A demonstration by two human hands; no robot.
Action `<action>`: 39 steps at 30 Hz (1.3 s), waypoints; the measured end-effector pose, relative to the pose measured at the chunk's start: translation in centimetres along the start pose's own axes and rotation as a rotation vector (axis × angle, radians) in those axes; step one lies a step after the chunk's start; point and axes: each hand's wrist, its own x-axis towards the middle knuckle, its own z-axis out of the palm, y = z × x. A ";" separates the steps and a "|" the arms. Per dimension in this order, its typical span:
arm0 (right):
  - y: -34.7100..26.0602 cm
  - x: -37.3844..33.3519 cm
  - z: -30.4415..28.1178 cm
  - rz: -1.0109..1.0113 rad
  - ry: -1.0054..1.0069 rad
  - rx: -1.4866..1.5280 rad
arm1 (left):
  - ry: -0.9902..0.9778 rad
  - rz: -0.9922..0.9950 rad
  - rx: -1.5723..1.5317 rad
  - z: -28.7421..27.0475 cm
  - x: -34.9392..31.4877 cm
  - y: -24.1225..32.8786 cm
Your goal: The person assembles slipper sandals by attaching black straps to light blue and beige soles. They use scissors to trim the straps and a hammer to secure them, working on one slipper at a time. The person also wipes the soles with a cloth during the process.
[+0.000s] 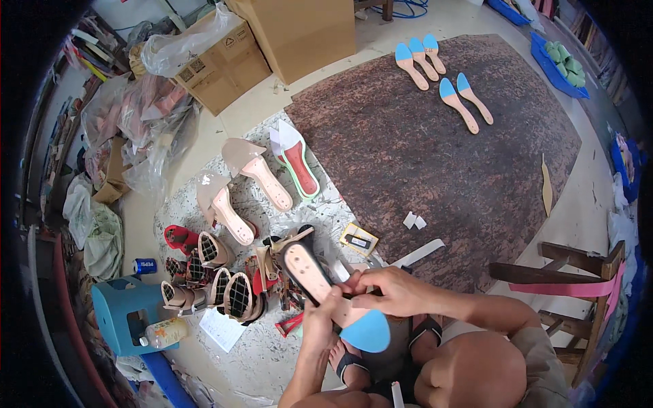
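My left hand [318, 325] is closed around a shoe insole [306, 268], pale pink with small holes, a dark edge and a blue toe end. The insole is tilted, its blue end towards me. My right hand [391, 289] is at its right edge, fingers pinched together. What they grip is too small to make out. Just beyond the hands lie strappy shoes [269, 262] and a yellow-framed card [358, 239] with a dark piece on it. Two pale slippers [255, 173] and a white-and-red one with a green edge [299, 170] lie farther left.
Several blue-toed insoles [459, 109] lie on the dark brown board [408, 156]. A pale blade-like strip [422, 253] and white scraps [413, 220] are near its front. At left are a blue stool [119, 306], a bottle [165, 333] and a can [144, 266]; a wooden chair [578, 292] stands right.
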 end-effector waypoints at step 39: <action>0.0 -11.8 -10.3 0.399 -0.061 0.250 | -0.335 -0.188 -0.247 5.7 0.9 -1.4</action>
